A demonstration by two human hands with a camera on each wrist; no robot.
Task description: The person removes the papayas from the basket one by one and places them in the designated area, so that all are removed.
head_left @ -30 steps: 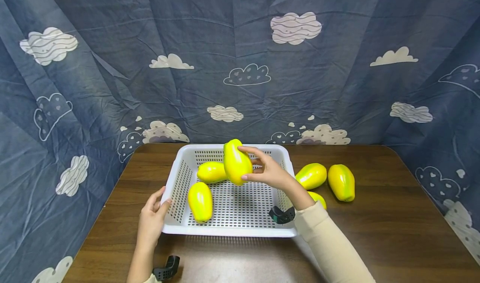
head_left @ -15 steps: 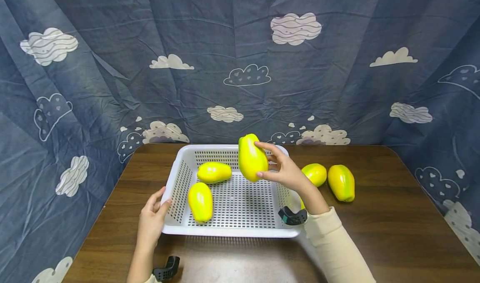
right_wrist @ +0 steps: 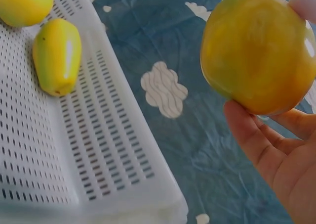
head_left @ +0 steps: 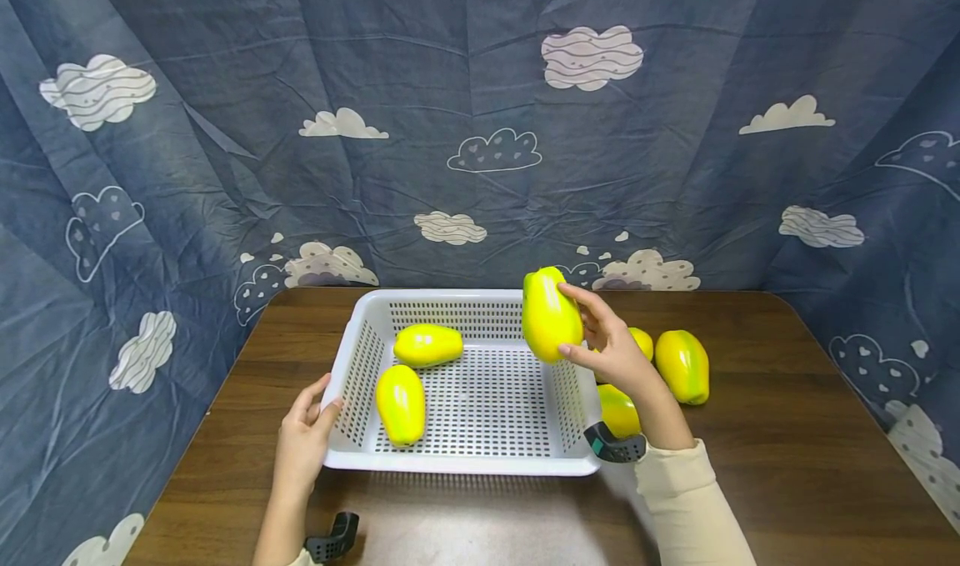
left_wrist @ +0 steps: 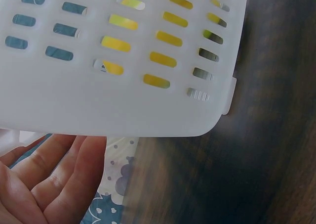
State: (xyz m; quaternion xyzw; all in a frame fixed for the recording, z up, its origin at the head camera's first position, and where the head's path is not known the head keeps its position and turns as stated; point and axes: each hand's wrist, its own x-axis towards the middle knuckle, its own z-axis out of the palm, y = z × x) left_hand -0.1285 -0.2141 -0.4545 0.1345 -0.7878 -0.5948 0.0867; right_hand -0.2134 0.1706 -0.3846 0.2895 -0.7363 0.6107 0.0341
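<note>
My right hand (head_left: 611, 345) grips a yellow-green papaya (head_left: 551, 316) between thumb and fingers, raised over the right rim of a white perforated plastic basket (head_left: 465, 464). In the right wrist view the papaya (right_wrist: 259, 53) shows end-on, apart from the basket wall. My left hand (head_left: 302, 433) holds the basket's left rim; in the left wrist view its fingers (left_wrist: 81, 177) reach up to the edge. Inside the basket, one papaya (head_left: 428, 345) lies sideways at the back left and another (head_left: 401, 405) points toward the front left.
Right of the basket on the brown wooden table (head_left: 780, 433) lie several papayas: one (head_left: 682, 367) in full view, one (head_left: 619, 412) partly behind the basket and wrist, one (head_left: 642, 343) mostly behind my right hand. A blue cloud-print curtain (head_left: 480, 191) hangs behind the table.
My right hand has carried the papaya to the right, from over the basket's middle to its right rim. The left hand and the basket have stayed put.
</note>
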